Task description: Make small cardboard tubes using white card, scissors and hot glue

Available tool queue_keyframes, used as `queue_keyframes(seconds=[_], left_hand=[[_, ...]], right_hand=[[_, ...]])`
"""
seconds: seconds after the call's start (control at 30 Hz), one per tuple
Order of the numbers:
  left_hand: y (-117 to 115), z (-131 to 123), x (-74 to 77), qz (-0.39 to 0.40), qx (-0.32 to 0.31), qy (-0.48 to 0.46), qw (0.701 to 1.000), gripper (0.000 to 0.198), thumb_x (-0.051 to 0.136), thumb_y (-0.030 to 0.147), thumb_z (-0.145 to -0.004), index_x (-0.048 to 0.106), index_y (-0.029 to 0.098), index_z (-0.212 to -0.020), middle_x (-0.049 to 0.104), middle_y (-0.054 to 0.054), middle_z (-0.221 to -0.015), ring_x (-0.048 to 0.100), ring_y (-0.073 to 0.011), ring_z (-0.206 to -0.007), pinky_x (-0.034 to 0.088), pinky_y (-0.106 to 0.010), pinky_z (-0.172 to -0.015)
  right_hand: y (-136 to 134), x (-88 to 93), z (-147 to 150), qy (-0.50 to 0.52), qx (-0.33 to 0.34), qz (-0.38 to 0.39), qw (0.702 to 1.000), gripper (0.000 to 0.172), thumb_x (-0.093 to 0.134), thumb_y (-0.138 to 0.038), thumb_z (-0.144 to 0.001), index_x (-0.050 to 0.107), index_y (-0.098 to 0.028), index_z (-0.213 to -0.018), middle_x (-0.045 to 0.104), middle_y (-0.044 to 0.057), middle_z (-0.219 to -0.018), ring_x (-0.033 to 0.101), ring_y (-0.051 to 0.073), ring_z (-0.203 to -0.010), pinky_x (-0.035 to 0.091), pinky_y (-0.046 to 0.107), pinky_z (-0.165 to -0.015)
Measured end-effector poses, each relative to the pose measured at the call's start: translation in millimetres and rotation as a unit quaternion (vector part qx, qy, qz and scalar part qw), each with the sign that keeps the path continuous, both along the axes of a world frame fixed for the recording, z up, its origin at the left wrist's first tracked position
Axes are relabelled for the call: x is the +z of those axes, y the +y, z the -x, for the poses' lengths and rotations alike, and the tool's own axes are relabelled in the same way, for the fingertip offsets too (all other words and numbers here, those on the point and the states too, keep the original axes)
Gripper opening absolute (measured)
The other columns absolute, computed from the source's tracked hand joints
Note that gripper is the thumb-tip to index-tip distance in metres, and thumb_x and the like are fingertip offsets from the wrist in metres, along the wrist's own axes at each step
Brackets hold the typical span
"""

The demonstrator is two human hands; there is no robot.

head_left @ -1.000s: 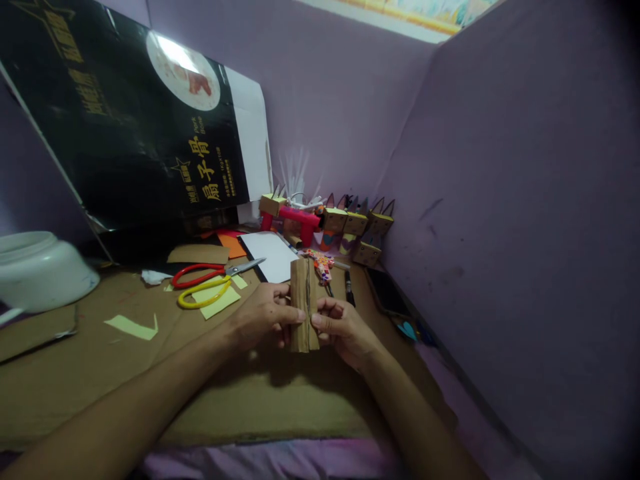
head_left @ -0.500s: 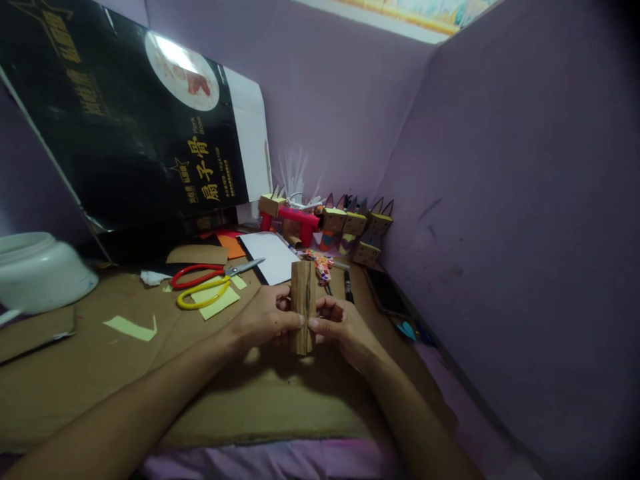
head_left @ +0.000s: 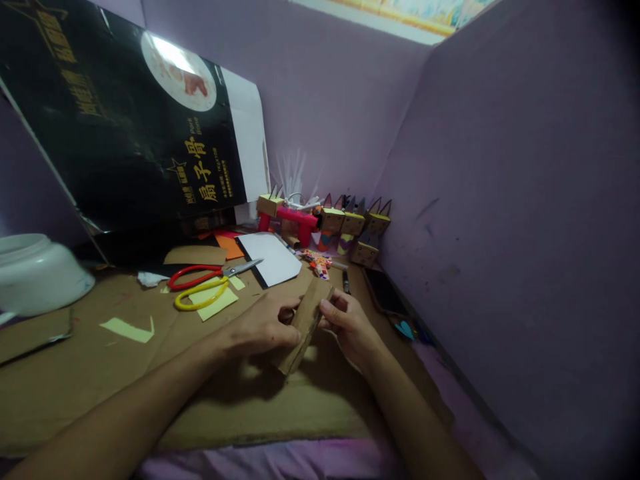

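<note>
A folded piece of brown cardboard, long and narrow, is held above the table between both hands. It leans with its upper end to the right, and a ragged edge runs down its right side. My left hand grips its left side low down, thumb on the front. My right hand pinches the upper right edge, with the thumb on the near face and the fingers behind. Left of the hands lie scissors with one red and one yellow handle, blades pointing right.
Yellow paper pieces and a white pad lie on the cardboard-covered table. A white pot stands at left. Cardboard animal figures line the back. A phone lies by the right wall; a black box panel leans behind.
The cardboard piece has gone from upright to tilted, its top to the right and its bottom to the left. My right hand has moved up along its edge.
</note>
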State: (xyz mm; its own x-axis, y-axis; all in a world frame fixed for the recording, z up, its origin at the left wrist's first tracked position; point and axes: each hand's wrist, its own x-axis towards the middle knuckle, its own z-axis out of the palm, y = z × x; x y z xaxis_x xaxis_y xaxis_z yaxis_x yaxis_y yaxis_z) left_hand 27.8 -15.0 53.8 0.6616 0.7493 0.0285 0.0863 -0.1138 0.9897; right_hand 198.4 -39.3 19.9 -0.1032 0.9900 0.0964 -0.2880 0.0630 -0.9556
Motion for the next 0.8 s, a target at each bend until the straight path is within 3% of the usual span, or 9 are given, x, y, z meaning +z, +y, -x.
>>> queue_keyframes(seconds=[0.13,0.33,0.47,0.57,0.67,0.8], left_hand=[[0.4,1.5,-3.6,-0.093,-0.062,0.046,0.993,0.03,0.056,0.021,-0.067,0.068,0.014,-0.094,0.065,-0.004,-0.081,0.057,-0.0199,-0.075,0.042,-0.024,-0.062],[-1.7,-6.4,-21.9,-0.193,0.059,0.172,0.964,0.022,0.059,0.034,-0.071,0.067,0.014,-0.075,0.057,0.001,-0.06,0.05,-0.0139,-0.056,0.035,-0.022,-0.05],[-3.2,-9.7,-25.0,-0.221,0.086,0.194,0.952,0.019,0.056,0.031,-0.071,0.062,0.014,-0.063,0.052,0.002,-0.054,0.047,-0.0123,-0.052,0.032,-0.021,-0.047],[-3.8,-9.1,-23.0,-0.218,0.071,0.174,0.958,0.017,0.054,0.028,-0.071,0.061,0.014,-0.064,0.051,0.002,-0.055,0.048,-0.0119,-0.053,0.032,-0.02,-0.047],[-3.1,-7.8,-22.2,-0.208,0.051,0.177,0.961,0.016,0.054,0.028,-0.07,0.061,0.014,-0.066,0.05,0.003,-0.055,0.046,-0.0113,-0.052,0.032,-0.02,-0.047],[-2.1,-7.5,-22.7,-0.206,0.05,0.189,0.959,0.017,0.054,0.029,-0.069,0.06,0.013,-0.063,0.047,0.004,-0.054,0.043,-0.0106,-0.051,0.032,-0.021,-0.047]], right_hand=[[0.6,-3.7,0.1,-0.008,-0.019,-0.009,1.0,0.03,0.074,-0.037,-0.063,0.063,-0.017,-0.083,0.062,0.001,-0.072,0.056,0.013,-0.06,0.044,0.022,-0.052],[-0.8,-2.3,4.3,-0.037,-0.071,-0.015,0.997,0.034,0.077,-0.034,-0.056,0.063,-0.018,-0.083,0.059,-0.001,-0.069,0.051,0.012,-0.058,0.04,0.02,-0.049],[-0.6,-3.9,3.4,-0.046,-0.065,-0.03,0.996,0.034,0.078,-0.033,-0.057,0.064,-0.018,-0.085,0.062,-0.001,-0.071,0.054,0.013,-0.062,0.043,0.021,-0.054],[0.1,-6.1,-1.2,-0.052,-0.047,-0.054,0.996,0.036,0.076,-0.037,-0.061,0.065,-0.019,-0.091,0.064,0.001,-0.076,0.057,0.015,-0.067,0.045,0.024,-0.059],[1.1,-6.2,-4.9,-0.059,-0.053,-0.06,0.995,0.041,0.073,-0.043,-0.063,0.066,-0.02,-0.096,0.066,0.002,-0.077,0.058,0.015,-0.065,0.046,0.025,-0.056],[2.1,-4.1,-4.0,-0.073,-0.087,-0.045,0.993,0.036,0.076,-0.04,-0.059,0.068,-0.018,-0.088,0.066,0.001,-0.068,0.058,0.014,-0.058,0.047,0.025,-0.053]])
